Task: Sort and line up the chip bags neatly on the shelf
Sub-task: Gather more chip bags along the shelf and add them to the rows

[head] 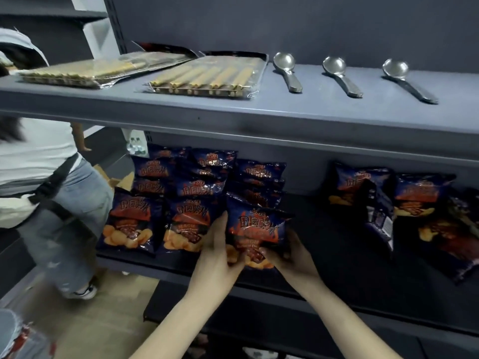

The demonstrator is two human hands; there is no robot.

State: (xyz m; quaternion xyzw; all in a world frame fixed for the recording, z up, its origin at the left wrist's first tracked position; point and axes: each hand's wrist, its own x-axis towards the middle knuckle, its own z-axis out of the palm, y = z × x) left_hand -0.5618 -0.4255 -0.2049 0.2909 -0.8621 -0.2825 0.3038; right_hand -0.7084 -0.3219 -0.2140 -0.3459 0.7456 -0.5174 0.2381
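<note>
Left hand [217,244]: lower centre, pinching the left edge of the dark-blue, flame-printed foil chip bag [256,226].
Right hand [285,255]: fingers curled round its lower right.
Bag: upright between both hands (long axis vertical), fronting the third column on the black shelf [324,242].

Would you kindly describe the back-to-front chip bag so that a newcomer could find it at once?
Find the dark lower shelf beneath the grey shelf carrying three metal spoons. In the loose group of dark blue chip bags on its right, the back-to-front chip bag is second from the left. It alone shows a back with a white label, not orange flames.
</note>
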